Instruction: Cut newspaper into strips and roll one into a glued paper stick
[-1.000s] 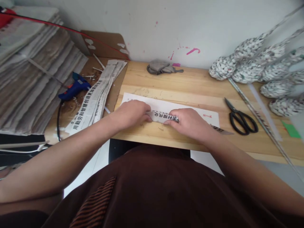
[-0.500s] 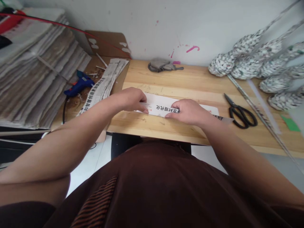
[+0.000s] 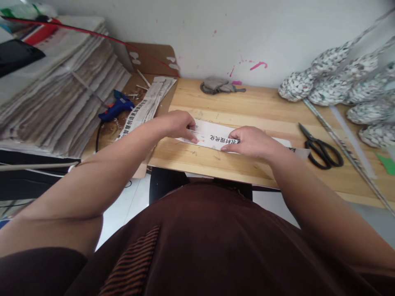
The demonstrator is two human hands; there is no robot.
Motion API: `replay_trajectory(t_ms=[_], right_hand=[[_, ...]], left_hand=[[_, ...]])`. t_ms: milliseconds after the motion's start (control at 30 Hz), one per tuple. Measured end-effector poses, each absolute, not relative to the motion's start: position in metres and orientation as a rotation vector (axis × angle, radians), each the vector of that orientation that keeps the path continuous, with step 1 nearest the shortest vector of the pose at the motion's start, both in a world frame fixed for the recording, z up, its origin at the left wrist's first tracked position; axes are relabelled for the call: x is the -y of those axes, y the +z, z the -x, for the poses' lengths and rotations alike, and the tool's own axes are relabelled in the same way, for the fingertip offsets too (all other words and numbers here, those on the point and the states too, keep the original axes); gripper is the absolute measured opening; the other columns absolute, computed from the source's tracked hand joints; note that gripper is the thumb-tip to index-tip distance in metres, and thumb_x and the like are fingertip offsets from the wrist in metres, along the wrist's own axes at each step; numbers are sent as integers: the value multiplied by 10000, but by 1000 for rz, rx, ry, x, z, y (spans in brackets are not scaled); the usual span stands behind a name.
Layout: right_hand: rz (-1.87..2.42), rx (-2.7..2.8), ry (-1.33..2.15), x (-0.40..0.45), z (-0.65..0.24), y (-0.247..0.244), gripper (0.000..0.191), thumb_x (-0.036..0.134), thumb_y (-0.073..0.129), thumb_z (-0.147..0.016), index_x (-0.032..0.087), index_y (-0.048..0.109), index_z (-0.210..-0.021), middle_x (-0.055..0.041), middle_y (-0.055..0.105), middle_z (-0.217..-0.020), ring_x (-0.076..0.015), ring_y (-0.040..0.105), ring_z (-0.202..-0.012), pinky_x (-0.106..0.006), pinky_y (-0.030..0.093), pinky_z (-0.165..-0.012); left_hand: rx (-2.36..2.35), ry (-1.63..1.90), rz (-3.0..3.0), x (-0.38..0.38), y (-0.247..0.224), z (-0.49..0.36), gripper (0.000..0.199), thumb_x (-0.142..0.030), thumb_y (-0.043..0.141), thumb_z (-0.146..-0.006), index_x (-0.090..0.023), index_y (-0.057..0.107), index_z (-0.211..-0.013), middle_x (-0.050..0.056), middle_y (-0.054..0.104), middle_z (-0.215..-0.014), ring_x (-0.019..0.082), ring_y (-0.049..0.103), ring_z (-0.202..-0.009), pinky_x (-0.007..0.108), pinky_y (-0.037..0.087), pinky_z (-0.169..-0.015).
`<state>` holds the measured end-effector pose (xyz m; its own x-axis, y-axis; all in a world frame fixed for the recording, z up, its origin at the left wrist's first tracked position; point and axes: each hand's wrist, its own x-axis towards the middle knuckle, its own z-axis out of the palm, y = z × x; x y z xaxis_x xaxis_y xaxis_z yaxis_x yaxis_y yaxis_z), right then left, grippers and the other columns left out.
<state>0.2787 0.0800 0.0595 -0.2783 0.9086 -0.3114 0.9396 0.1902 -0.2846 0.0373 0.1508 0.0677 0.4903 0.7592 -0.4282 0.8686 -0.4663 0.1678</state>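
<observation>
At the centre of the frame, the left hand and right hand hold a printed paper strip in narrow grips over the worktop. Scissors lie right of centre; a blue glue gun, upper left; woven bulb-shaped pieces, upper right.

Long white paper strip with black printed characters — lies lengthwise on pale wooden table, slightly slanted, both ends partly covered.
</observation>
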Motion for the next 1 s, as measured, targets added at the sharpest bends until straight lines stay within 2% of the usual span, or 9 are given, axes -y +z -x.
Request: replay_trajectory(t_ms=[333,1000], right_hand=[[-1886,-2288,-704,-79,-277,63,353,566,666,-766,213,662,-766,-9,598,-657,-158,492,-596,-302,306,-556],[-1898,-2247,-733,-80,-277,65,398,615,635,-749,224,700,-790,-35,667,-715,-195,562,-656,-312,342,-577]], left_hand=[[-1346,-305,-2333,-153,69,-22,438,-528,720,-645,-212,740,-948,15,652,-738,192,561,-730,283,319,-641],[-1337,-174,-2275,-158,60,-2,441,-516,707,-638,-210,725,-955,17,701,-875,195,589,-837,269,352,-714]])
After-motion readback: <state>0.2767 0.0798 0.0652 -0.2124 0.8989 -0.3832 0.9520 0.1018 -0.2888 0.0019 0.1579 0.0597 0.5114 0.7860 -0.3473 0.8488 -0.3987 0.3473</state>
